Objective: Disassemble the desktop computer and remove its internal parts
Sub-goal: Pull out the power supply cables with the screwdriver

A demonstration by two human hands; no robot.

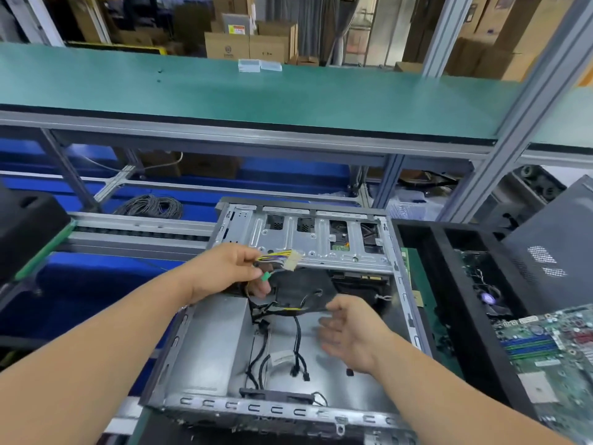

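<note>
An open desktop computer case (224, 404) lies on its side in front of me, its bare metal floor showing. My left hand (224, 271) grips a bundle of coloured power cables ending in a white connector (293, 260), lifted above the case near the silver drive cage (321, 239). The grey power supply (211, 342) sits in the case's left part. Black cables (298, 342) trail across the case floor. My right hand (349, 332) hovers over the case floor with relaxed fingers and holds nothing.
A green motherboard (552, 348) lies at the right, next to a black tray (417, 239) holding another board. A green shelf (256, 94) runs overhead behind the case. A black object (25, 226) stands at the left, and a coil of cable (150, 205) lies behind.
</note>
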